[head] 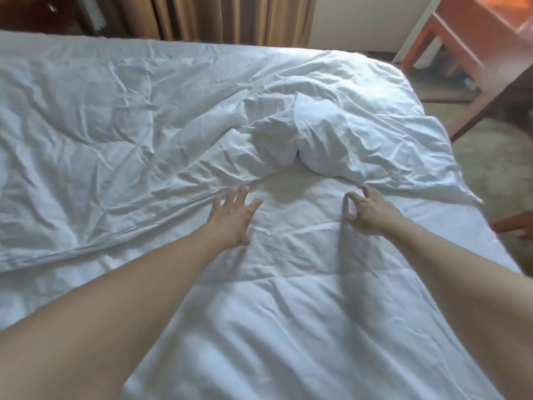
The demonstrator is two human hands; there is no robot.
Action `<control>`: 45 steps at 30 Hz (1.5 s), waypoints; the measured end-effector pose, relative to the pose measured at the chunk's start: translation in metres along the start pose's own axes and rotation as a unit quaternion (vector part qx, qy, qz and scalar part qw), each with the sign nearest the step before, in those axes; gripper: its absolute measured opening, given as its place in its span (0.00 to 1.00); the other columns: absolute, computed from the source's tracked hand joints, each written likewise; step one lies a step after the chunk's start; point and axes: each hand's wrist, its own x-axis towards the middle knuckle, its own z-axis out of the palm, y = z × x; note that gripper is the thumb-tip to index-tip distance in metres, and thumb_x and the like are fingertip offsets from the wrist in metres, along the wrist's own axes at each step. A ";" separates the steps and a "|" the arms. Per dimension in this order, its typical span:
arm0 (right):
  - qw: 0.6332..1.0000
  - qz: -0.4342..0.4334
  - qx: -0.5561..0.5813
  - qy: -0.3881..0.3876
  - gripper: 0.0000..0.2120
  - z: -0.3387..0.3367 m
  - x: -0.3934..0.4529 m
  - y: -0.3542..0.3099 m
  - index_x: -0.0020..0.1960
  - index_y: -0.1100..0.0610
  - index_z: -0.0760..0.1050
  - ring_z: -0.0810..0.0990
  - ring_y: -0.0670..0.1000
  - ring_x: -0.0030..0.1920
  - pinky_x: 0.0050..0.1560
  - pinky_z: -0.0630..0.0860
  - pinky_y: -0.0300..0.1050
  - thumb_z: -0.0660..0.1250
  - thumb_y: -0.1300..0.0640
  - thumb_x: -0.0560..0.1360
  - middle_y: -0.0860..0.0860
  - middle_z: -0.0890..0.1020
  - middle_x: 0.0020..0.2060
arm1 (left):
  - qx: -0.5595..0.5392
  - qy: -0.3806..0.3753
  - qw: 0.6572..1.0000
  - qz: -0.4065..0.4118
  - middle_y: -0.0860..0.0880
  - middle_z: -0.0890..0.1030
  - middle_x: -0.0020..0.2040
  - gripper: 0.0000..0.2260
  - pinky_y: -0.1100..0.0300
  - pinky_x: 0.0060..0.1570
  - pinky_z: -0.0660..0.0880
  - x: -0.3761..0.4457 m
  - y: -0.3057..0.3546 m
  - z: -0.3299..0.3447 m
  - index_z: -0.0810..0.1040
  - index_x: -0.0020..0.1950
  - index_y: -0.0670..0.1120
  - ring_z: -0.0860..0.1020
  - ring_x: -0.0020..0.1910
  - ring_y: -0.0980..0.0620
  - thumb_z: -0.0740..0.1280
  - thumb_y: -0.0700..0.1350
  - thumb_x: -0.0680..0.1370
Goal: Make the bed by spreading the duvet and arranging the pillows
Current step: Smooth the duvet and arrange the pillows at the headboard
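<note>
The duvet (pixel 121 119) is seen lying crumpled across the far and left parts of the bed, its near hem running slantwise from the lower left towards the middle, where a bunched mound (pixel 291 134) of it is heaped up. It is judged to be light, soft and limp, so that it will fold and drag rather than slide as one piece; it is best taken at the hem, at two points well apart, so that the edge can be drawn out straight. The left hand (pixel 233 215) is held flat with fingers spread, its fingertips touching the hem and nothing gripped. The right hand (pixel 367 210) is placed at the hem beside the mound, thumb and forefinger curved towards each other in a narrow ring; whether cloth is pinched between them cannot be told. The fabric is white, matt and finely creased. The bare sheet (pixel 288 298) below is smoother. No pillows can be made out. Tan curtains (pixel 219 18) and a reddish wooden table (pixel 476 67) are seen beyond.
</note>
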 end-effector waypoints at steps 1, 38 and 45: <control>1.000 0.000 0.025 0.013 0.26 0.001 0.011 0.008 0.75 0.47 0.58 0.51 0.54 0.78 0.72 0.61 0.56 0.59 0.44 0.79 0.50 0.50 0.78 | -0.016 0.013 1.000 -0.023 0.45 0.40 0.80 0.42 0.41 0.74 0.48 0.013 0.003 -0.001 0.46 0.80 0.56 0.42 0.79 0.43 0.71 0.47 0.75; 0.963 0.095 -0.080 0.239 0.13 -0.007 -0.050 0.148 0.56 0.58 0.74 0.74 0.62 0.58 0.53 0.72 0.53 0.56 0.65 0.76 0.58 0.78 0.52 | -0.074 -0.075 0.994 -0.025 0.42 0.78 0.46 0.07 0.58 0.43 0.67 -0.035 -0.019 0.010 0.72 0.43 0.48 0.77 0.48 0.47 0.63 0.36 0.76; 0.995 0.081 0.054 -0.002 0.16 0.019 -0.096 0.099 0.60 0.55 0.76 0.77 0.57 0.62 0.56 0.76 0.50 0.62 0.59 0.73 0.56 0.78 0.61 | -0.047 -0.070 0.996 -0.033 0.45 0.76 0.57 0.06 0.52 0.55 0.75 -0.079 0.012 0.038 0.74 0.52 0.49 0.77 0.57 0.43 0.61 0.42 0.78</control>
